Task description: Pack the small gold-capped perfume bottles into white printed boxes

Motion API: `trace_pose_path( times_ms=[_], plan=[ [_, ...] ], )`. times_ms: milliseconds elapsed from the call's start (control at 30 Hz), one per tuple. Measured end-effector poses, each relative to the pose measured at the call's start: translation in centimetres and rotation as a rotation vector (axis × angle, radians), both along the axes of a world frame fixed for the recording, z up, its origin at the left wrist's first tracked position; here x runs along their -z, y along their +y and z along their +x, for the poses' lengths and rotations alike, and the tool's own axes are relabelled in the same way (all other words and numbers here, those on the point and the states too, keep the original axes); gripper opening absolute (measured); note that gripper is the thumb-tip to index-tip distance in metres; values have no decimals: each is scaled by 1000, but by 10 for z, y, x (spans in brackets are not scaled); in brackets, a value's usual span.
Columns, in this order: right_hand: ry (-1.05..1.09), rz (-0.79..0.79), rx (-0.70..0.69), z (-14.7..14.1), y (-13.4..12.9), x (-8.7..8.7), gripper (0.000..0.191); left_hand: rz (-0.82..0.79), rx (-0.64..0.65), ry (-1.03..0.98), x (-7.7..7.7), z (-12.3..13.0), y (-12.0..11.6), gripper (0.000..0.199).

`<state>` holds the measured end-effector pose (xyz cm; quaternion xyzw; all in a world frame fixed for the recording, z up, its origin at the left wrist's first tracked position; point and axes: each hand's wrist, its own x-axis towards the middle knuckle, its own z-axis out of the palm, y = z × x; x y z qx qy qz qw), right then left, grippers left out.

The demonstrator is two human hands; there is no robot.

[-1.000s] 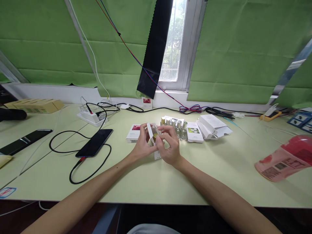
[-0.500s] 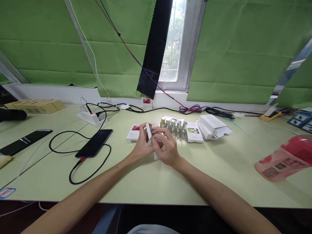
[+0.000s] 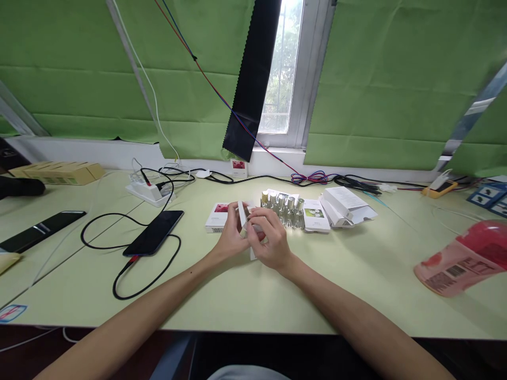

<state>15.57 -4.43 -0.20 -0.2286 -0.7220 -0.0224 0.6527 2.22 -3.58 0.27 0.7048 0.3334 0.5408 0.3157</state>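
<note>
My left hand (image 3: pixel 231 232) is closed around a small white box (image 3: pixel 242 215), which stands on edge between thumb and fingers. Against the box's near end presses my right hand (image 3: pixel 271 240), its thumb and fingers pinched together; what they grip there is mostly hidden. Just behind my hands stand several small glass bottles (image 3: pixel 290 212) with gold and silver caps. To the left of my left hand lies a white box with a red picture (image 3: pixel 216 218). Right of the bottles is a flat white box with a green flower picture (image 3: pixel 317 216).
Opened white cartons (image 3: pixel 346 207) lie right of the bottles. A phone (image 3: pixel 153 233) with a plugged-in cable is at left, near a power strip (image 3: pixel 148 191). A pink cup (image 3: pixel 459 258) stands at far right. Dark cables (image 3: pixel 233 179) run along the wall.
My right fingers have shifted slightly against the white box, still pinched. Both hands stay in nearly the same place, and the table's things have not moved.
</note>
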Motion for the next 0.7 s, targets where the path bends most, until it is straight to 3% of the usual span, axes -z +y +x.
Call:
trace_pose_path(
  times_ms=[333, 700],
  plan=[
    [-9, -1, 24, 2, -2, -2, 14, -61, 21, 6, 0, 0, 2, 62],
    [20, -27, -5, 2, -1, -1, 11, 32, -3, 38, 2, 1, 1, 62]
  ],
)
